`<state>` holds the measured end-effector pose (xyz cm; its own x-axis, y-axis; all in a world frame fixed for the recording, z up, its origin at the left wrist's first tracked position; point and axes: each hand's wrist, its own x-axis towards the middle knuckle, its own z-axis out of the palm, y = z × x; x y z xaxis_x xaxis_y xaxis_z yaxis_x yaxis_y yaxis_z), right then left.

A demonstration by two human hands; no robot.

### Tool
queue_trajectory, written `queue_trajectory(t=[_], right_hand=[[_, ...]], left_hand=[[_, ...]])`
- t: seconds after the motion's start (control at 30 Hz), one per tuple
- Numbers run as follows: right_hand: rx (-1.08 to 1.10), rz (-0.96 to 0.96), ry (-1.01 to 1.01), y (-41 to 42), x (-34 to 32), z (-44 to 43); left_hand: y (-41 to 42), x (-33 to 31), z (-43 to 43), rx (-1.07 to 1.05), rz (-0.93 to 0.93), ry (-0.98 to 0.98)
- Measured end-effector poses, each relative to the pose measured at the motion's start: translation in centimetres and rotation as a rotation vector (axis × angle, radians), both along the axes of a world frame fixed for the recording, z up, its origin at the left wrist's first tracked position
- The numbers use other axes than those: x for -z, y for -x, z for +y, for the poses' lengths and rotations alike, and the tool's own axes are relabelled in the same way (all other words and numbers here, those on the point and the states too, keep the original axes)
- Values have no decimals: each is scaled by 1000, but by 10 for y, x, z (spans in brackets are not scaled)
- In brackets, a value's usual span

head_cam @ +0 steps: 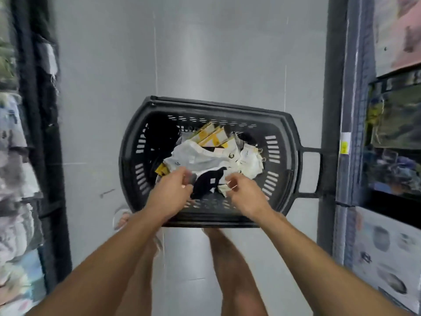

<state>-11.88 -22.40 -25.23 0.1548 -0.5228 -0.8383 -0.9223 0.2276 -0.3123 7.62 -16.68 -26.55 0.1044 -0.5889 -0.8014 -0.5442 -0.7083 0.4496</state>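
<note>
Bare forearms of mine run up from five and seven o'clock into the basket (pixel 216 108), where my left hand (pixel 173 190) curls its fingers and pinches the blurred grey edge of a black sock (pixel 206 182). My right hand (pixel 246 195) nips a small white tag (pixel 223 189) between thumb and fingertips at the sock's three o'clock side. The sock lies on the heap at the basket's six o'clock end. White packets (pixel 200 156) sit at its twelve o'clock, with yellow-banded packs (pixel 214 136) beyond. The basket's handle (pixel 319 172) juts toward three o'clock. Grey floor tiles (pixel 205 53) surround it, and stocked racks (pixel 396 115) stand at three and nine o'clock.
</note>
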Motion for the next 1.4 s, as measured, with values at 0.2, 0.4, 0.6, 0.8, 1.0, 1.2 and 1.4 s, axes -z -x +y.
queue_trajectory(t=[0.2, 0.4, 0.6, 0.8, 1.0, 1.2, 1.4], right_hand=[[-162, -154, 232, -32, 102, -13], [-260, -207, 263, -61, 142, -23], [52, -386, 154, -50, 135, -45], [533, -532, 254, -17, 99, -76], [542, -683, 296, 15, 54, -85], [309, -574, -181, 30, 31, -71], [-590, -147, -209, -11, 100, -34]], left_hand=[[-9, 84, -2, -480, -188, -39], [-17, 88, 46, -590, -179, 88], [-11, 97, 49, -404, -28, -68], [-9, 114, 40, -402, 113, -177], [4, 122, 41, -280, 88, -250], [19, 113, 37, -245, -104, -257], [20, 116, 36, -286, -43, -166]])
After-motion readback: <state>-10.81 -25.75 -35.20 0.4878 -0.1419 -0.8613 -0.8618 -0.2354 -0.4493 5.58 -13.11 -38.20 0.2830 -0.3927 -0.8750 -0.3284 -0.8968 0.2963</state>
